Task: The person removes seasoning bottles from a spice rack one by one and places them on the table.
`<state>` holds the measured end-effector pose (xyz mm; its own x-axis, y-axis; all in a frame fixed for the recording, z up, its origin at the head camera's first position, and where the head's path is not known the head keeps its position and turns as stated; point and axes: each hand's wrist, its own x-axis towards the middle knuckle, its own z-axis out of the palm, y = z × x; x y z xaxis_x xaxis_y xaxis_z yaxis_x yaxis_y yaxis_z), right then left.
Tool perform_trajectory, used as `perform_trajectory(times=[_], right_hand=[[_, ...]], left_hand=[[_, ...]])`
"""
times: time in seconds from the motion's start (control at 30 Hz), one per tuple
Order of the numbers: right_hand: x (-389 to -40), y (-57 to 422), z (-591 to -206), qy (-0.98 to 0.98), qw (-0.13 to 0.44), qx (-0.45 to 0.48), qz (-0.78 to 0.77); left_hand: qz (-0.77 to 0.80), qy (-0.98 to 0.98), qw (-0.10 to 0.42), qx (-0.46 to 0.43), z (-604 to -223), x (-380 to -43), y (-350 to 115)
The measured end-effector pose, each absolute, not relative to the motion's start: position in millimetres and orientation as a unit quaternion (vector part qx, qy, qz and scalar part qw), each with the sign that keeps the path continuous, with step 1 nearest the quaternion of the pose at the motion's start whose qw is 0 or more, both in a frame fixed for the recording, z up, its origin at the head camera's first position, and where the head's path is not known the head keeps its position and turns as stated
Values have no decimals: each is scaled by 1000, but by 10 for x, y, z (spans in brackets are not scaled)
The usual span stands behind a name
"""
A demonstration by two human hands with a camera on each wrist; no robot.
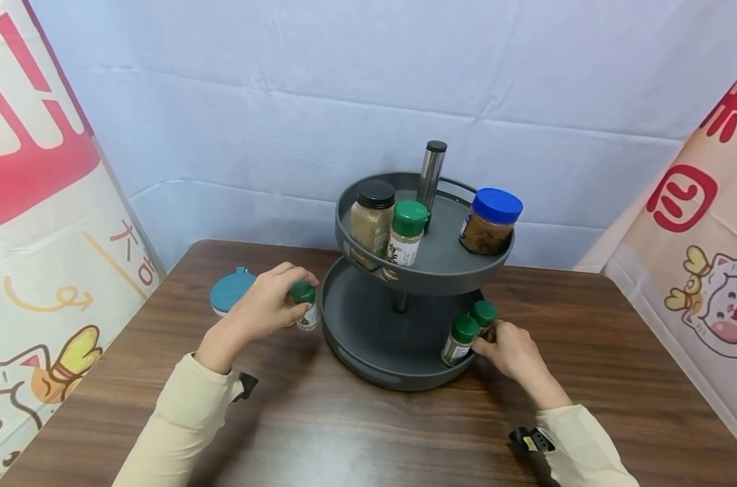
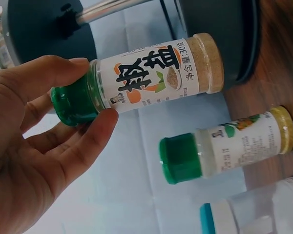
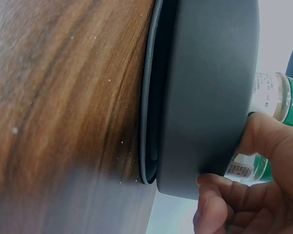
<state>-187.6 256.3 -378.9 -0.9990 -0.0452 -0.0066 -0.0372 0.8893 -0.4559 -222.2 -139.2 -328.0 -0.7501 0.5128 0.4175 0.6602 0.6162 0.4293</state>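
My left hand (image 1: 264, 304) pinches the green cap of a spice jar (image 2: 149, 75) between thumb and fingers, just left of the two-tier grey rack (image 1: 368, 358). The jar holds tan powder under a white label. A second green-capped spice jar (image 2: 246, 141) stands close by, largely hidden by the hand in the head view. My right hand (image 1: 514, 348) grips the rim of the rack's lower tier (image 3: 210, 97), thumb on one side and curled fingers on the other. Two green-capped jars (image 1: 464, 329) sit inside that rim, beside the right hand.
On the upper tier stand a black-lidded jar (image 1: 373, 216), a green-capped jar (image 1: 407, 233) and a blue-lidded jar (image 1: 492, 220). A teal-lidded container (image 1: 231, 291) is at the left, partly behind my left hand. The wooden table (image 1: 356, 439) meets a pale cloth backdrop (image 1: 283, 135).
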Motion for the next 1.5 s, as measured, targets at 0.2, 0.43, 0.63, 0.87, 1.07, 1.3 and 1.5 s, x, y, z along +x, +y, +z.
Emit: perform_trajectory(times=[0.2, 0.43, 0.63, 0.87, 1.07, 1.3, 1.5], right_hand=[[-1875, 2565, -3790, 971, 10, -22, -237], [-1886, 2554, -3782, 971, 9, -23, -237], [-1888, 2542, -3783, 971, 12, -20, -238], [-1887, 2545, -3793, 971, 10, -20, -237], [-1885, 2553, -3791, 971, 9, -20, -238], [-1879, 2555, -3796, 971, 6, -20, -238], [-1876, 2551, -3807, 970, 7, -22, -241]], left_hand=[[-285, -896, 120, -320, -3368, -2280, -1402], [-267, -905, 111, -310, -3478, -2375, -1374], [-258, -914, 111, -292, -3531, -2425, -1355], [-255, -923, 98, -270, -3573, -2474, -1328], [-251, -925, 98, -268, -3589, -2522, -1289], [-240, -930, 90, -263, -3593, -2577, -1244], [-238, -933, 89, -254, -3613, -2592, -1274]])
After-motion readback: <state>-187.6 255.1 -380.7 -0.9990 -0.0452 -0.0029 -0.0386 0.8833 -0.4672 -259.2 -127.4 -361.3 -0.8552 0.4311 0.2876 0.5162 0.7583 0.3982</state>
